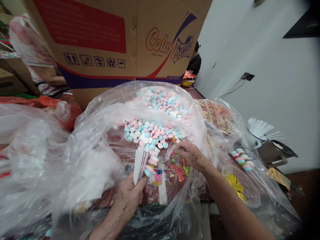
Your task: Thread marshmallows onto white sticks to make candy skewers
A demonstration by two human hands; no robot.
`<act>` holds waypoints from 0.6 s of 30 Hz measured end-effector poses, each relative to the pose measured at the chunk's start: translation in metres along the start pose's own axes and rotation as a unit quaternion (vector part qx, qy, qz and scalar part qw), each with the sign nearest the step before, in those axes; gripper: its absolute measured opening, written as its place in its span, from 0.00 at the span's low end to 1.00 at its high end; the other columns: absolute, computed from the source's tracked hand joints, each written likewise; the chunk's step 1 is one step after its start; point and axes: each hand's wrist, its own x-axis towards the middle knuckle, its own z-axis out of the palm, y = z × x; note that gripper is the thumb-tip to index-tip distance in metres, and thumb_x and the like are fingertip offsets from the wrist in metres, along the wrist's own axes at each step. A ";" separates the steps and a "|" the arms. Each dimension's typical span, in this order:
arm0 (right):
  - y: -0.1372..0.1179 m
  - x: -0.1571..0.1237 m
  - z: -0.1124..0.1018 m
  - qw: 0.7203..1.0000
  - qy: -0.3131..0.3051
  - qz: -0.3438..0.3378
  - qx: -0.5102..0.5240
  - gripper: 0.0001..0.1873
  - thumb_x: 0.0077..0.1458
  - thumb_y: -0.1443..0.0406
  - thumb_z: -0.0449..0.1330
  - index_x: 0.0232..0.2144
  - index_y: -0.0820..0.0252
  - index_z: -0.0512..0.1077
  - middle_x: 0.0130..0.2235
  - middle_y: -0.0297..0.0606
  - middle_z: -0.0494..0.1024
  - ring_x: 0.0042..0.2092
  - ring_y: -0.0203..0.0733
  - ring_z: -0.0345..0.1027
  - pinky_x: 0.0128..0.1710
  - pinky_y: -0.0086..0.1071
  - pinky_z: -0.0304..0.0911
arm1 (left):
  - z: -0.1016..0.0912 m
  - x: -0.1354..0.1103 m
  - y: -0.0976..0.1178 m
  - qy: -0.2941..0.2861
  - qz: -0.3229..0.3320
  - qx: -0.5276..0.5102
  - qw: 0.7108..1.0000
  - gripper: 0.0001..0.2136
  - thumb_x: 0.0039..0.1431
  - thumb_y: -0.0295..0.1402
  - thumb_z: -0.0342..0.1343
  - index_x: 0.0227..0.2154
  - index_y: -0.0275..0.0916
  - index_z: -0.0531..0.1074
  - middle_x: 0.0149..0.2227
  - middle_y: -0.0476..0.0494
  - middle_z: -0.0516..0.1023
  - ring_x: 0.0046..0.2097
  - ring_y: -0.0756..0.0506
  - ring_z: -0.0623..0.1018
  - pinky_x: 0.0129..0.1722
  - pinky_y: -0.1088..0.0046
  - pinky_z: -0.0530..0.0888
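Observation:
My left hand is closed around a bundle of flat white sticks. Beside them, at the same hand, is a short stack of pink, white and blue candies with a green ring among them. My right hand has its fingers drawn together over a pile of small coloured gummy rings; whatever is between the fingertips is too small to make out. Behind both hands, pastel marshmallow-like candies spill from a large clear plastic bag.
A tall cardboard carton stands at the back. On the right lie finished candy skewers, gold ties, a bag of gummy rings and a dark jug near more white sticks. Two people are partly visible behind.

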 end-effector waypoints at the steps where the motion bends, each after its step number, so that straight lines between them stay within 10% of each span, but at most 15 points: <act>1: 0.002 0.000 0.001 1.000 -0.003 0.011 0.010 0.11 0.50 0.69 0.52 0.30 0.58 0.74 0.21 0.28 0.67 0.24 0.35 0.59 0.24 0.27 0.53 | 0.000 0.000 0.000 -0.002 0.000 -0.002 1.000 0.14 0.47 0.46 0.56 0.17 0.42 0.66 0.08 0.59 0.61 0.11 0.53 0.59 0.12 0.79 0.54; 11: 0.002 -0.001 0.002 0.999 -0.002 0.027 0.031 0.04 0.49 0.67 0.51 0.28 0.56 0.65 0.20 0.25 0.60 0.23 0.35 0.55 0.24 0.28 0.50 | 0.000 0.001 -0.005 -0.001 0.001 -0.004 1.000 0.13 0.47 0.45 0.56 0.19 0.41 0.67 0.07 0.59 0.60 0.11 0.53 0.59 0.12 0.80 0.54; 18: -0.004 0.003 0.013 0.991 -0.037 -0.038 -0.122 0.08 0.54 0.69 0.51 0.29 0.59 0.70 0.33 0.37 0.74 0.36 0.40 0.66 0.38 0.31 0.57 | 0.000 -0.001 -0.001 -0.005 -0.006 -0.011 1.000 0.13 0.46 0.45 0.56 0.20 0.41 0.68 0.08 0.59 0.61 0.11 0.54 0.59 0.12 0.80 0.54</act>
